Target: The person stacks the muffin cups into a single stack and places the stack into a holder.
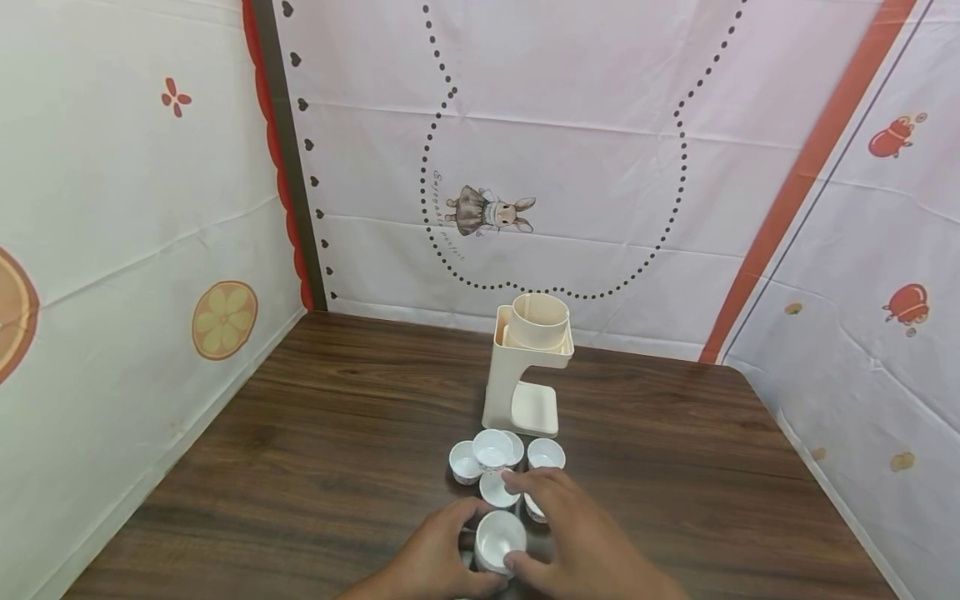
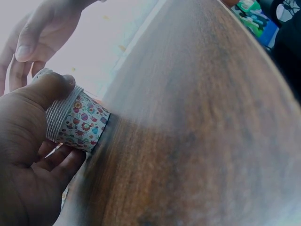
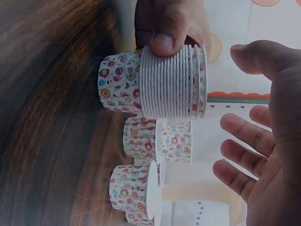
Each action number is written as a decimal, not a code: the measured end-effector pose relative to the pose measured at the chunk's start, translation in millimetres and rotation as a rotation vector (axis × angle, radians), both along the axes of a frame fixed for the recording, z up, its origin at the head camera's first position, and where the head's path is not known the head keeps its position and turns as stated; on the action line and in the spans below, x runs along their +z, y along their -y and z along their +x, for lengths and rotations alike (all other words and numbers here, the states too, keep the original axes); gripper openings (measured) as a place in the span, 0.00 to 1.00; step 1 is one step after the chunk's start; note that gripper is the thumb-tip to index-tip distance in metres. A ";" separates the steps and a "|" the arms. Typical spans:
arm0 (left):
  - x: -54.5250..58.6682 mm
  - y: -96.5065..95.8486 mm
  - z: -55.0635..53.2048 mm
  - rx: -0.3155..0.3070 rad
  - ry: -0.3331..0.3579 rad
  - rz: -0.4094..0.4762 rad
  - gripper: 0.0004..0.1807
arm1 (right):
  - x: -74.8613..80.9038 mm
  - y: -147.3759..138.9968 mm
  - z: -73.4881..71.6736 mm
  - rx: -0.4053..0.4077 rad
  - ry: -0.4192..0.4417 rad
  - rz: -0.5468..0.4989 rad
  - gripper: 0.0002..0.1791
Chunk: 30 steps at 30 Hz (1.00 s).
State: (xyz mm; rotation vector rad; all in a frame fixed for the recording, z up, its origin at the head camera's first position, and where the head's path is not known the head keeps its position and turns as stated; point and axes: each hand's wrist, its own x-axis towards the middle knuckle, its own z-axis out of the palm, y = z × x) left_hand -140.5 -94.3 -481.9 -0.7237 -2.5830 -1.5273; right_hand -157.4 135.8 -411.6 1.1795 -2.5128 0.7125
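Note:
My left hand (image 1: 435,552) grips a nested stack of flower-patterned paper cups (image 3: 164,87) round its side, thumb across the rims in the left wrist view. From above, the stack's open white top faces up. My right hand (image 1: 588,537) is beside the stack with fingers spread and relaxed. The right wrist view shows it apart from the rims, holding nothing. Just beyond the hands stand several more cups, among them a raised one (image 1: 492,448), one at the left (image 1: 465,463) and one at the right (image 1: 545,453). My right hand partly hides some of them.
Behind the cups stands a cream-coloured machine-shaped stand (image 1: 504,387) with a round container (image 1: 540,323) on top. The dark wooden table (image 1: 315,467) meets printed cloth walls (image 1: 600,200) at the back and both sides.

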 end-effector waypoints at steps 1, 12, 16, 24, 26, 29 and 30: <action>0.2 0.1 -0.1 -0.002 0.006 0.003 0.32 | -0.6 -0.6 -0.5 -0.002 0.004 -0.008 0.45; -0.6 -0.2 -0.7 -0.016 -0.013 0.017 0.32 | -11.9 -11.3 -11.9 -0.125 -0.019 -0.036 0.42; -1.8 -0.6 -0.1 -0.004 -0.049 0.012 0.33 | -16.8 -15.7 -16.4 -0.178 -0.021 -0.019 0.41; -1.7 -0.7 0.7 0.011 -0.045 0.000 0.33 | -29.2 -24.2 -26.1 -0.239 -0.057 -0.012 0.40; -1.7 -0.5 0.7 0.013 -0.049 -0.003 0.34 | -31.9 -25.6 -27.5 -0.256 -0.061 -0.018 0.40; -1.9 -0.4 0.7 0.016 -0.049 -0.011 0.34 | -35.0 -27.3 -29.5 -0.292 -0.044 -0.014 0.40; -1.9 -0.4 0.7 0.017 -0.045 -0.012 0.34 | -35.7 -27.8 -30.1 -0.303 -0.035 -0.010 0.40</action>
